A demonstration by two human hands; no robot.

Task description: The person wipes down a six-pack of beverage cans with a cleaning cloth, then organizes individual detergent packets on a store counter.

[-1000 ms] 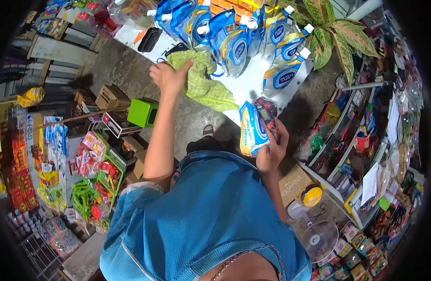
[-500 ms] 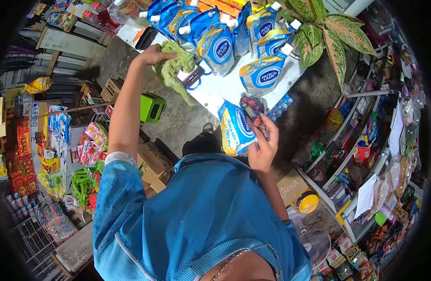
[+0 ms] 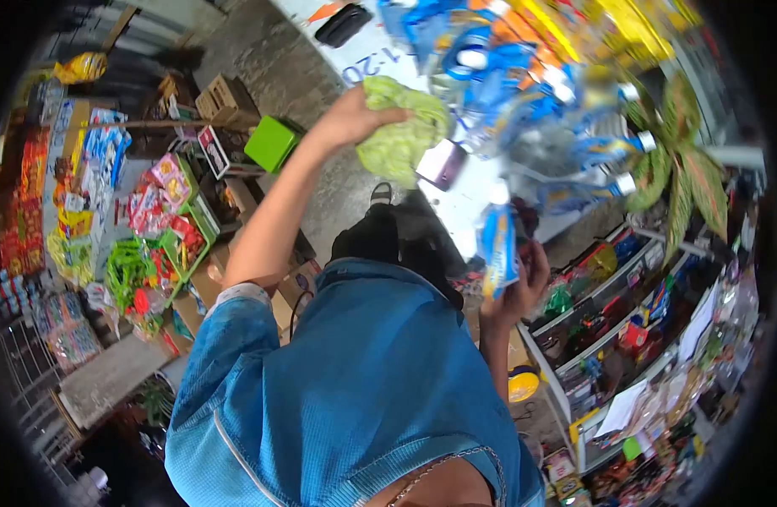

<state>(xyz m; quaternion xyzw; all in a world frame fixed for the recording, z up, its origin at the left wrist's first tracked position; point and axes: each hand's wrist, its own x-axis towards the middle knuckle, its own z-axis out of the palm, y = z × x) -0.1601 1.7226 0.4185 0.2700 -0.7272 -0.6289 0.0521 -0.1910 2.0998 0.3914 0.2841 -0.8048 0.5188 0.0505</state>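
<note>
My left hand (image 3: 355, 118) grips a crumpled light-green cloth (image 3: 401, 135) at the edge of the white table (image 3: 384, 72). Beside the cloth lies a small purple-and-white box (image 3: 442, 163). Low at the table's near corner, my right hand (image 3: 519, 287) has its fingers curled around a blue, white and yellow spouted pouch (image 3: 498, 245), its white cap upward. Against that hand is a dark patterned item (image 3: 524, 218), too blurred to make out. Several similar pouches (image 3: 566, 152) with white caps crowd the table, smeared by motion.
A black case (image 3: 344, 25) lies at the table's far-left edge. A leafy plant (image 3: 680, 169) stands right of the pouches. On the floor side are a green stool (image 3: 272, 144) and a wooden crate (image 3: 226, 101). Stocked shelves (image 3: 633, 321) line the right.
The view has swung, so the table and pouches sit further right and blur. My left hand still holds the cloth, now nearer the small box. The pouch at my right hand appears more edge-on.
</note>
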